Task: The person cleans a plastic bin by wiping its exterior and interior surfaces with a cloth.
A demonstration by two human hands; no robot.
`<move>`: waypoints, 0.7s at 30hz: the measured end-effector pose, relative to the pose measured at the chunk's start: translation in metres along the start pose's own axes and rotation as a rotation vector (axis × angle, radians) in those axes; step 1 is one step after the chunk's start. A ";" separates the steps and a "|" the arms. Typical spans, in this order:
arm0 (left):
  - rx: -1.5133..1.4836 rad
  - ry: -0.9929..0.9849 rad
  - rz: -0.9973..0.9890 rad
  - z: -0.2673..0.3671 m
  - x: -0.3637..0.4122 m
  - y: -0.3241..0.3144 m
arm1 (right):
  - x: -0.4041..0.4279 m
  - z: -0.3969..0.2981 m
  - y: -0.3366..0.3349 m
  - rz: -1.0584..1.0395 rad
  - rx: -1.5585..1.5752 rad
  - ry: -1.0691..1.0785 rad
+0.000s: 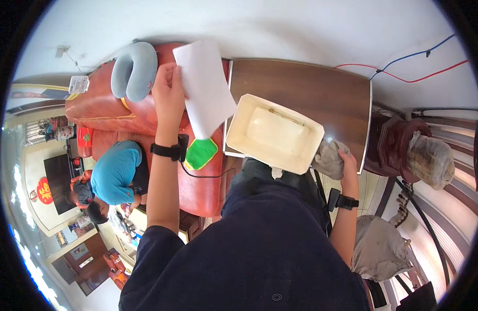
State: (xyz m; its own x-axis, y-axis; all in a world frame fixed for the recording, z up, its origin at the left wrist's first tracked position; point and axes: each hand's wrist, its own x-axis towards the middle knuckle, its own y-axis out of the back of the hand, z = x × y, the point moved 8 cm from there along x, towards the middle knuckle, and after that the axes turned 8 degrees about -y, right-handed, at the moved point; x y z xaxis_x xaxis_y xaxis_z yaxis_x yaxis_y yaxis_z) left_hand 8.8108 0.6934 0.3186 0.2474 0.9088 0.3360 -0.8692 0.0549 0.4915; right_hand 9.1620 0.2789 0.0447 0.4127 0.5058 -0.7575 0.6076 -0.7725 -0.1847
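My left hand (pixel 170 83) grips the edge of a white sheet of paper (pixel 206 89), raised over the red leather sofa. In my right hand (pixel 348 165) is a crumpled grey cloth (pixel 329 158), at the near right edge of the dark wooden table (pixel 301 83). Between my hands a cream plastic bin (pixel 276 134) stands tilted in view on the table's near edge, with a few small bits along its inner far side. A green cloth with yellow trim (pixel 201 153) lies on the sofa, just below the paper.
A grey neck pillow (pixel 134 72) rests on the red sofa (pixel 200 190). Two people sit or bend at the left, one in a blue shirt (pixel 116 171). Right of the table stands a dark red pedestal (pixel 394 145) with a plastic-wrapped object (pixel 431 161). Red and blue cables run along the wall.
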 end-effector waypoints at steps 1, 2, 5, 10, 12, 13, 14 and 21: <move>0.040 -0.078 0.001 0.005 0.011 0.002 | -0.002 0.002 0.001 0.032 -0.012 -0.016; 0.041 -0.077 0.006 0.008 0.019 0.002 | -0.004 0.004 0.002 0.064 -0.025 -0.032; 0.157 -0.181 -0.118 0.009 0.035 -0.026 | -0.009 0.014 0.018 0.128 -0.001 -0.038; 0.237 -0.392 -0.390 -0.052 0.020 -0.108 | -0.023 0.029 0.040 0.253 0.010 -0.056; 0.089 -0.272 -0.462 -0.115 0.004 -0.138 | -0.030 0.027 0.034 0.248 -0.004 -0.052; 0.086 -0.277 -0.502 -0.138 -0.008 -0.151 | -0.038 0.030 0.035 0.268 -0.058 -0.099; 0.081 -0.281 -0.537 -0.158 -0.019 -0.164 | -0.046 0.031 0.036 0.287 -0.115 -0.144; 0.051 -0.035 -0.739 -0.292 -0.093 -0.235 | -0.119 0.026 0.059 0.485 -0.089 -0.064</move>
State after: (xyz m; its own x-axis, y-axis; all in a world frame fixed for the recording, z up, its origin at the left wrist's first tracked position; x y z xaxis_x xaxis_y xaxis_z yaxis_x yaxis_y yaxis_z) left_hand 8.8672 0.7162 -0.0627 0.7746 0.6283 -0.0719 -0.4500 0.6275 0.6355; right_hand 9.1315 0.1631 0.1077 0.6214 0.0694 -0.7804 0.4126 -0.8758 0.2506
